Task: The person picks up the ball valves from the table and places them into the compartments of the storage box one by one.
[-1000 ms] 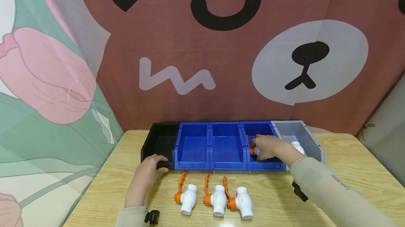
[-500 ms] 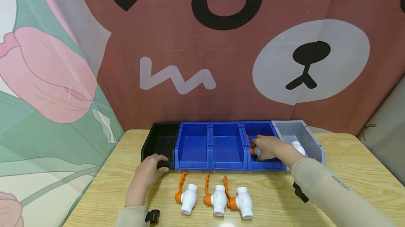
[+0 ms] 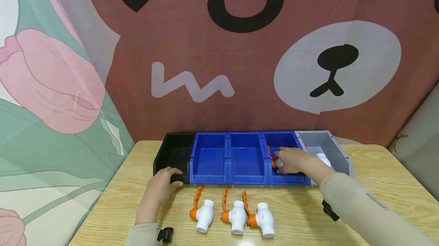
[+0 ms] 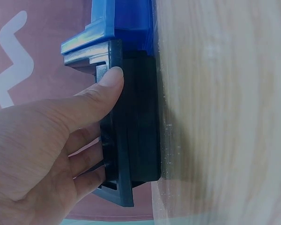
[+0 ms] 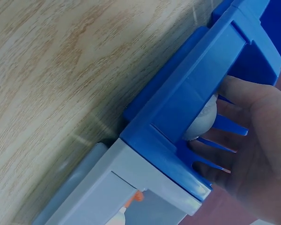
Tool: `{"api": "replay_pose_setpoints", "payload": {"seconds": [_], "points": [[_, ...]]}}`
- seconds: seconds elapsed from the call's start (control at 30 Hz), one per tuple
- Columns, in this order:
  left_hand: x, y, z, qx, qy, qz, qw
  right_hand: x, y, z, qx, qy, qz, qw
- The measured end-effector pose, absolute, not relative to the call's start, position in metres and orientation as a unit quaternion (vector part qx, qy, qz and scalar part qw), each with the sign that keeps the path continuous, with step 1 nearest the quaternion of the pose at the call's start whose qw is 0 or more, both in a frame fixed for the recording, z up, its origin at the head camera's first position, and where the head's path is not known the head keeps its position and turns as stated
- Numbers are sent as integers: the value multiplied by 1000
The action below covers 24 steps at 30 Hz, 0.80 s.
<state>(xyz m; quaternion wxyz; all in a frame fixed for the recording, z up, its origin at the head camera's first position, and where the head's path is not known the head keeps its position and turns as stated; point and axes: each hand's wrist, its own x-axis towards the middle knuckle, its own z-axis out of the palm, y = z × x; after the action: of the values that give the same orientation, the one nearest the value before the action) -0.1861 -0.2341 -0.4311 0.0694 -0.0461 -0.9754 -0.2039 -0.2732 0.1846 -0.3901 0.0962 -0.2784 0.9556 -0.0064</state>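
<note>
My left hand (image 3: 160,187) grips the front lip of the black bin (image 3: 173,156); in the left wrist view the thumb (image 4: 112,77) lies on the outside and the other fingers reach in behind the lip. Inside the right-hand blue bin (image 3: 281,138), my right hand (image 3: 293,161) holds a white ball valve (image 5: 203,119) with an orange handle, seen low in the bin. Its fingers reach around the white body, which the bin's front wall partly hides in the right wrist view. Three like valves, a left one (image 3: 205,216), a middle one (image 3: 237,217) and a right one (image 3: 265,220), lie on the table.
Two more blue bins, a left one (image 3: 209,158) and a middle one (image 3: 244,158), stand in the row. A grey bin (image 3: 343,155) at the right end holds another white valve (image 3: 323,159). The wooden table (image 3: 380,173) backs onto a printed cloth (image 3: 192,116).
My right forearm and sleeve have shifted slightly to the right, while the right hand stays at the valve in the blue bin. The left hand and the valves on the table have kept still.
</note>
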Motion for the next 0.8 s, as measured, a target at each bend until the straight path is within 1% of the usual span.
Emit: {"api": "replay_pose_setpoints", "payload": {"seconds": [0.13,0.27,0.57,0.8], "points": [[-186,-234,-431,-48,-975,-204,69,-268,187,-386,-277,956,-12,95],[-186,-233,-431,-51,-975,-203,73,-263,190,-384,-290,954,-23,75],[-186,-233,-431,-50,-975,-203,74,-251,198,-383,-342,938,-56,-18],[-185,-233,-429,-49,-975,-203,76,-239,203,-384,-339,936,-54,-75]]}}
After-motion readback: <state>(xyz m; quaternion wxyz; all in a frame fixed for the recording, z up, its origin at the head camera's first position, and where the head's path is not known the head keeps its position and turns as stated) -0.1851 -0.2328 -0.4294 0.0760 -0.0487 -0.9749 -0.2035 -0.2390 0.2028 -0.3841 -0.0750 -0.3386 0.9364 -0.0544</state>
